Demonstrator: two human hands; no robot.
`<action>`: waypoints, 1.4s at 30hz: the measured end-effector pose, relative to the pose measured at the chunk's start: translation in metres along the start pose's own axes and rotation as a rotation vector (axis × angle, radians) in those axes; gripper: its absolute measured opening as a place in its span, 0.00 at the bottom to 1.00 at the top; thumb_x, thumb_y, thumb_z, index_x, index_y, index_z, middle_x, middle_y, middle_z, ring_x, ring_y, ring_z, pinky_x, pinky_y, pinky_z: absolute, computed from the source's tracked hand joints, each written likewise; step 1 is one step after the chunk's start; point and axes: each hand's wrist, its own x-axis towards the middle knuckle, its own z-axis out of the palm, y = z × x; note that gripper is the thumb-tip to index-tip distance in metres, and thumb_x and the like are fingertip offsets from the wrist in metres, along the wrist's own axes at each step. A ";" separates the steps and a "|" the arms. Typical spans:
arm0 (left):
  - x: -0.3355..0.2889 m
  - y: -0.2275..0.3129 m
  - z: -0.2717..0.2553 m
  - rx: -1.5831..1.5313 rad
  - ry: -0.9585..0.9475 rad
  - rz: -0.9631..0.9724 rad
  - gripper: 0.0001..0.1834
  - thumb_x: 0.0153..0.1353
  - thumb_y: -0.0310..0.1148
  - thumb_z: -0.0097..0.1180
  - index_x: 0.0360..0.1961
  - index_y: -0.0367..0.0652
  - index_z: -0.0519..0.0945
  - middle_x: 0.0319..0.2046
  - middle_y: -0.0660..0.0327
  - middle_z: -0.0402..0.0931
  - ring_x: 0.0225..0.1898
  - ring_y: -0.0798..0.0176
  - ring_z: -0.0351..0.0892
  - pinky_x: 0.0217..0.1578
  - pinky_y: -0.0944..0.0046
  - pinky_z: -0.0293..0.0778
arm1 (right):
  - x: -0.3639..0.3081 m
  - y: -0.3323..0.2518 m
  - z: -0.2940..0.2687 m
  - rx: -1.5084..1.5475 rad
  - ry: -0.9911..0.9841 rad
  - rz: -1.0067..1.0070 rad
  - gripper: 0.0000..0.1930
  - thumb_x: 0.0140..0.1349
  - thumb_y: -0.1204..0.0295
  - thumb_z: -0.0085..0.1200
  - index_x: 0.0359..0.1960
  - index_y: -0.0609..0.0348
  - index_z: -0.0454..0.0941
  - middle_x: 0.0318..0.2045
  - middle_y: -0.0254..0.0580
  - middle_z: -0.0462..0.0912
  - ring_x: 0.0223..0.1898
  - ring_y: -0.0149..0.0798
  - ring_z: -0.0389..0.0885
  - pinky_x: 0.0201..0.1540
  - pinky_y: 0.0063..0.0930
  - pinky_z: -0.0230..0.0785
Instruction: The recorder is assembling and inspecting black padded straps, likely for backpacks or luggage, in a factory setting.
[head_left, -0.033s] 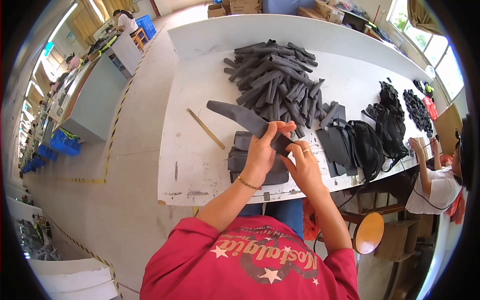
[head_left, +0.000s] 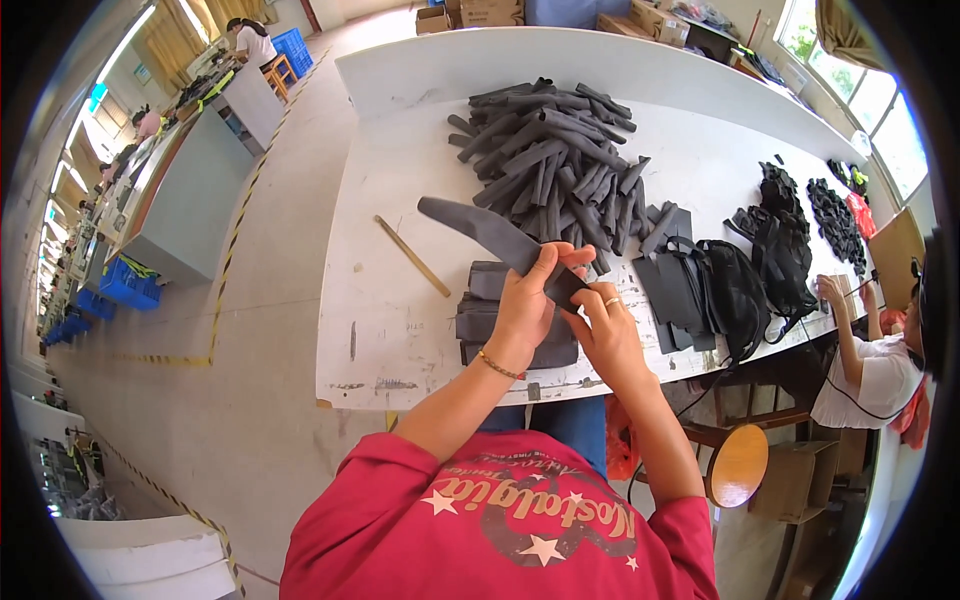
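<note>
Between my two hands is a long dark grey strip of soft-looking material (head_left: 480, 230), its free end pointing to the far left, above the table. My left hand (head_left: 527, 295) grips its middle, thumb on top. At the near right end, the fingers of my right hand (head_left: 608, 325) pinch the strip's edge. Beneath my hands lies a stack of flat dark grey pieces (head_left: 485, 318), partly hidden by my left hand and wrist. Just beyond is a large heap of rolled dark grey pieces (head_left: 560, 150).
The white table (head_left: 385, 330) has a raised back panel (head_left: 600, 75). A thin wooden stick (head_left: 412, 257) lies left. To the right are flat dark sheets (head_left: 668, 290), a black bag (head_left: 733, 295) and black strapped pieces (head_left: 780, 240). A co-worker (head_left: 868, 375) sits at the right edge, near an orange-brown stool (head_left: 737, 466).
The strip's free end has shifted very slightly to the right and away from me. Both hands keep their hold.
</note>
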 end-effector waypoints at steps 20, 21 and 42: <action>-0.009 0.005 0.025 -0.031 -0.135 0.076 0.15 0.73 0.41 0.45 0.44 0.40 0.76 0.35 0.59 0.80 0.63 0.52 0.70 0.62 0.53 0.65 | 0.020 0.007 -0.013 0.226 0.021 -0.051 0.07 0.54 0.83 0.60 0.29 0.63 0.73 0.36 0.48 0.81 0.30 0.47 0.81 0.30 0.32 0.71; -0.008 0.004 0.024 -0.060 -0.157 0.073 0.15 0.73 0.41 0.45 0.45 0.40 0.76 0.37 0.59 0.79 0.63 0.52 0.68 0.63 0.51 0.64 | 0.022 0.006 -0.011 0.265 0.015 -0.054 0.07 0.54 0.84 0.60 0.29 0.63 0.73 0.39 0.49 0.82 0.32 0.48 0.82 0.32 0.33 0.72; 0.006 0.018 0.023 -0.067 -0.091 0.143 0.22 0.71 0.46 0.46 0.53 0.38 0.76 0.54 0.50 0.76 0.59 0.56 0.72 0.61 0.51 0.66 | 0.017 -0.021 0.017 0.378 0.447 0.334 0.09 0.55 0.78 0.64 0.30 0.66 0.74 0.39 0.39 0.75 0.46 0.33 0.74 0.48 0.25 0.67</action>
